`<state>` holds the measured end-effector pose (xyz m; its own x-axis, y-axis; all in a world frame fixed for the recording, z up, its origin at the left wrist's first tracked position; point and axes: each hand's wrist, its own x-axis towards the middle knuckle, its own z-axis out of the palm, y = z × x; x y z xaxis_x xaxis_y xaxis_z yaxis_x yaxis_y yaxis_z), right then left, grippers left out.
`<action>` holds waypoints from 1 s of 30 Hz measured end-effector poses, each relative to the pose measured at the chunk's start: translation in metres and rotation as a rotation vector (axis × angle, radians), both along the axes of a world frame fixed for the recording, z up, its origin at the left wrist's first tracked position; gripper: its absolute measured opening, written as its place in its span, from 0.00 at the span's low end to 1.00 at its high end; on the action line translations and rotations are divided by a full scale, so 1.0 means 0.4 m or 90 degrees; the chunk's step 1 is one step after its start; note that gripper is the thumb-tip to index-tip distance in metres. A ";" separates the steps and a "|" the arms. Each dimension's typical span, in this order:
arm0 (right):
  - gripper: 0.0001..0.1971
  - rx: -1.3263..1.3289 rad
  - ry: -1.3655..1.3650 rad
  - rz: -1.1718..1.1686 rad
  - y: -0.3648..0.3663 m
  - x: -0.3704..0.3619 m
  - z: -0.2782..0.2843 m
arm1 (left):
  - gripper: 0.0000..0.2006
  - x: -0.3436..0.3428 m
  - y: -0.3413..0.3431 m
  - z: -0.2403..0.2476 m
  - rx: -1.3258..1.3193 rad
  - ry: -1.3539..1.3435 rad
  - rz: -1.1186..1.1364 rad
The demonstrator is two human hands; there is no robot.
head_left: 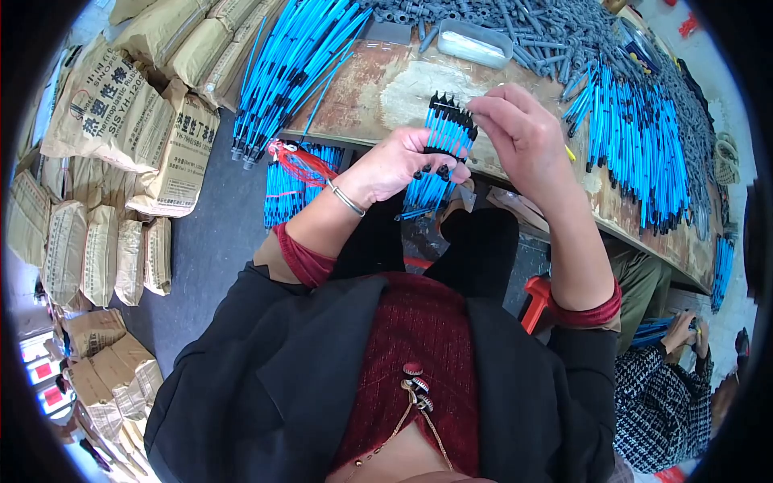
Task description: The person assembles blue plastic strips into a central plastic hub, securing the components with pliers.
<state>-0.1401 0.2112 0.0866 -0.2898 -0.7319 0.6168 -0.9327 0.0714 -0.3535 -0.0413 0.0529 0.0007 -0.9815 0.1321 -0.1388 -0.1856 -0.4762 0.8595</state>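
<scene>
My left hand is closed around a small bundle of blue tubes with black fittings, held upright just off the table's front edge. Its fingers wrap the lower part of the bundle, where black ends stick out. At the upper right of the bundle, my right hand has its fingertips pinched together beside the black tips. Whatever lies between those fingertips is hidden. A bunch of red ties hangs near my left wrist.
Blue tubes pile up on the wooden table, in a left stack and a right stack. Grey fittings and a clear plastic box lie behind. Paper sacks stand left; a co-worker's hand shows at right.
</scene>
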 end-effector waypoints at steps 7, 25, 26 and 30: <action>0.08 0.041 0.032 -0.007 0.007 0.001 0.022 | 0.10 0.004 0.004 0.016 0.000 -0.013 0.013; 0.10 0.037 -0.140 -0.017 0.006 0.008 0.024 | 0.07 0.005 0.017 0.043 -0.075 -0.006 0.040; 0.11 0.024 -0.218 -0.031 0.002 0.012 0.021 | 0.07 0.004 0.018 0.042 -0.082 -0.006 0.047; 0.14 -0.449 -0.743 0.099 -0.065 0.064 0.005 | 0.08 0.009 0.023 0.014 -0.110 0.013 0.059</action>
<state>-0.1147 0.1851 0.0887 -0.8368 -0.4407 0.3248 -0.0523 -0.5263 -0.8487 -0.0377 0.0619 0.0063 -0.9911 0.0164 -0.1318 -0.1296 -0.3354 0.9331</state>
